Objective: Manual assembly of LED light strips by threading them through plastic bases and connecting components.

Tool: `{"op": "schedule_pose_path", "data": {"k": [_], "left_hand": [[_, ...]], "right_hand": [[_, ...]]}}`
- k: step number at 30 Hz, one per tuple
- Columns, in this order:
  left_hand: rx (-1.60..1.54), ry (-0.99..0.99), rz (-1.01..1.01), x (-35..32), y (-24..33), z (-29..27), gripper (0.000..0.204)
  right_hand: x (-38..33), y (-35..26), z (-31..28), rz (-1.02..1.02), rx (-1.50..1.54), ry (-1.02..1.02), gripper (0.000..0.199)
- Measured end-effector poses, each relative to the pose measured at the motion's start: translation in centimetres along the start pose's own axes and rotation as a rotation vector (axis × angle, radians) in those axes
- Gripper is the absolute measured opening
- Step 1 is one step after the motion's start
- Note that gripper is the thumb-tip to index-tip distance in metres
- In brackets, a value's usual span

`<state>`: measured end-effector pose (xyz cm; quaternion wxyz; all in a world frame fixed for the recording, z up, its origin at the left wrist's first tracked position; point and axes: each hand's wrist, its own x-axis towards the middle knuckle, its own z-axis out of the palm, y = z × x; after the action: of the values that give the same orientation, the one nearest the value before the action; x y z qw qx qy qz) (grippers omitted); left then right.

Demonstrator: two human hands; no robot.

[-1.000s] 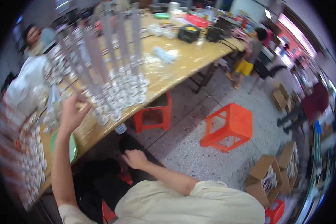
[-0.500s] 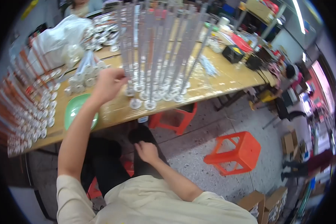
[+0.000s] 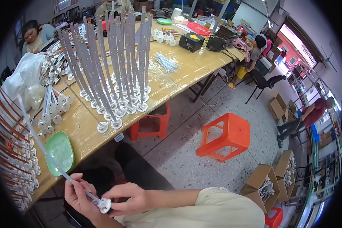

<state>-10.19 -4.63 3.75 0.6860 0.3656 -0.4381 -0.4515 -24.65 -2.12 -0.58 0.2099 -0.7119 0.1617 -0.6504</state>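
My left hand (image 3: 79, 199) is closed around the lower part of a thin, flexible LED strip (image 3: 57, 165), held over my lap at the table's edge. The strip slants up to the left, past the green dish. At its lower end is a round white base (image 3: 105, 205). The fingers of my right hand (image 3: 131, 197) pinch this base; exactly what lies between the fingertips is hidden. Many grey LED strips (image 3: 119, 64) with small yellow chips stand upright on round white bases on the table, beyond my hands.
A green dish (image 3: 60, 154) sits near the table edge, beside rows of orange-brown strips (image 3: 11, 152) at left. White cable ties (image 3: 166, 62) lie farther back. A red stool (image 3: 231, 133) and open cartons (image 3: 262, 186) stand on the floor at right. Other people are nearby.
My left hand has come back from the standing strips to my lap and now holds a strip. My right hand has left my leg and grips its base. The view has shifted.
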Motion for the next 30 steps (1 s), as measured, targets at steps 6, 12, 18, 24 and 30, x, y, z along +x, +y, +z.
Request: {"op": "schedule_pose_path", "data": {"k": [6, 12, 18, 24, 30], "left_hand": [[-0.002, 0.042, -0.015, -2.2, 0.2, -1.2, 0.019], [0.151, -0.118, 0.052, -5.6, 2.2, 0.3, 0.046], [-0.139, 0.205, -0.242, -7.1, 2.5, 1.5, 0.051], [-0.297, 0.035, -0.137, -7.3, 1.1, 0.6, 0.057], [-0.337, 0.057, -0.073, -6.6, 0.5, 0.2, 0.060]], "right_hand": [[0.0, -1.6, 1.0, 0.041, 0.041, -0.003, 0.023], [1.4, -1.6, 2.0, -0.084, -0.078, 0.030, 0.021], [1.2, -2.1, 3.6, -0.063, -0.098, 0.116, 0.013], [1.2, -2.0, 4.4, -0.082, -0.152, 0.158, 0.013], [0.3, -1.7, 4.6, -0.075, -0.262, 0.098, 0.015]]}}
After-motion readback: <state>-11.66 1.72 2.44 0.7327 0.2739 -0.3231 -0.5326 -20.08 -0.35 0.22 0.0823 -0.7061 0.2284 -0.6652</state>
